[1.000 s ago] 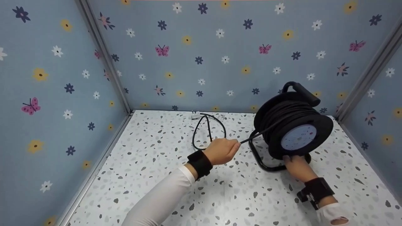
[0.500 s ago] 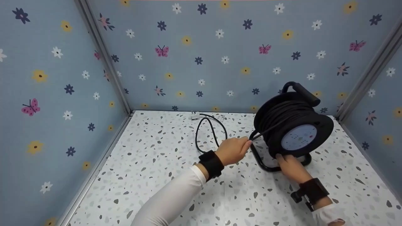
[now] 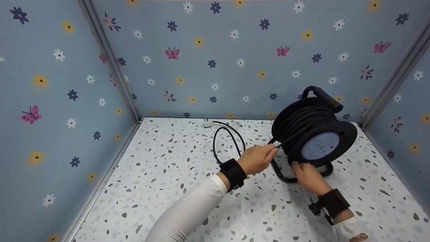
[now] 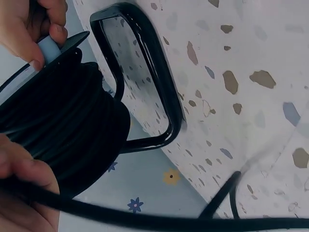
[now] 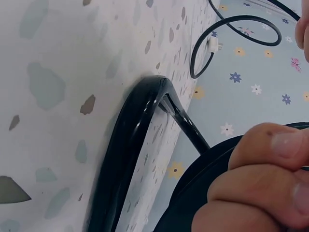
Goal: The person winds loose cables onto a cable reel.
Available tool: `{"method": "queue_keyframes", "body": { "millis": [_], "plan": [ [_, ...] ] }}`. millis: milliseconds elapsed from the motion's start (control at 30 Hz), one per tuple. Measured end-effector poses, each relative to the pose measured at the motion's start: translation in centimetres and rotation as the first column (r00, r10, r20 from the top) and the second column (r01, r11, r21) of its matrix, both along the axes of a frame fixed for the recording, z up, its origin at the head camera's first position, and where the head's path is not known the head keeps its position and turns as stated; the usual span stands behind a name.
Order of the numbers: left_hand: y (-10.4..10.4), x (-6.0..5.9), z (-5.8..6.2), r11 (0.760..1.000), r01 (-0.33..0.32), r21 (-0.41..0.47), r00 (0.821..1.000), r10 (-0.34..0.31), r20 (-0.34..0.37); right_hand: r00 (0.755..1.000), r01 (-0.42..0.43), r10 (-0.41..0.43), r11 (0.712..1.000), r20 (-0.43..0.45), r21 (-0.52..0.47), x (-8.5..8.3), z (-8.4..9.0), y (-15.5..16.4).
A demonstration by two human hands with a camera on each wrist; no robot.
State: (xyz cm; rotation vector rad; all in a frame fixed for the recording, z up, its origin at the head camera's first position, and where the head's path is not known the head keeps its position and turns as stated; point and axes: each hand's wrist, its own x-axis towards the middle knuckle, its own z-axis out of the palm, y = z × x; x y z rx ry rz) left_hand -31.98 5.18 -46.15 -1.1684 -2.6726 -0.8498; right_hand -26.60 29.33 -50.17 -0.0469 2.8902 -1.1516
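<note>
plug [image 3: 208,124] too small (details unclear), right hand [image 3: 307,175] fingertips hidden behind reel [image 3: 314,132]

Cable loop [image 3: 228,141] (left of reel [image 3: 314,134])

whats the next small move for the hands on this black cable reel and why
Probably slide the left hand back along the black cable: it pinches the cable right at the black cable reel, while a loose loop lies on the speckled floor. The right hand grips the drum's rim.

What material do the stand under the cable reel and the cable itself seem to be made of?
The stand looks like bent metal tube with glossy black coating: it shows bright reflections. The cable looks like matte black rubber or plastic: it bends in soft loops without shine.
</note>
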Motion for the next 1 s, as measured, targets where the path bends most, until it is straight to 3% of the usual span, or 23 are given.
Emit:
{"method": "queue_keyframes", "body": {
  "millis": [100, 200, 333, 400, 500, 600, 700, 833, 1000],
  "plan": [
    [-1.1, -0.8, -0.1, 0.998, 0.037, -0.050, 0.999, -0.037, -0.014, 1.000, -0.004, 0.004, 1.000, 0.013, 0.016, 0.1, 0.2, -0.1],
    [-2.8, -1.9, -0.3, 0.974, 0.034, -0.224, 0.990, -0.062, -0.123, 1.000, -0.005, 0.005, 1.000, 0.017, 0.020, 0.1, 0.4, -0.2],
    [-5.8, -3.5, -0.5, 0.874, -0.081, -0.480, 0.949, -0.080, -0.306, 1.000, -0.007, 0.007, 1.000, 0.009, 0.028, 0.1, 0.4, -0.3],
    [-7.5, -4.2, -0.8, 0.827, -0.128, -0.548, 0.929, -0.093, -0.357, 1.000, -0.012, 0.012, 0.999, 0.008, 0.034, 0.1, 0.4, -0.3],
    [-10.0, -4.7, -1.3, 0.798, -0.152, -0.583, 0.899, -0.133, -0.417, 1.000, -0.019, 0.018, 0.999, 0.009, 0.038, 0.2, 0.3, -0.3],
    [-12.4, -4.8, -1.7, 0.804, -0.161, -0.572, 0.855, -0.176, -0.488, 1.000, -0.020, 0.020, 0.999, 0.010, 0.041, 0.2, 0.3, -0.3],
    [-14.7, -4.5, -2.3, 0.837, -0.157, -0.525, 0.838, -0.169, -0.519, 1.000, -0.016, 0.016, 0.999, 0.007, 0.046, 0.2, 0.3, -0.3],
    [-17.7, -4.1, -3.1, 0.876, -0.173, -0.449, 0.866, -0.082, -0.493, 1.000, -0.011, 0.011, 0.999, -0.008, 0.047, 0.1, 0.4, -0.4],
    [-21.0, -3.3, -4.2, 0.871, -0.253, -0.422, 0.894, 0.044, -0.445, 0.999, -0.013, 0.015, 0.999, -0.028, 0.052, 0.2, 0.5, -0.7]
  ]
}}
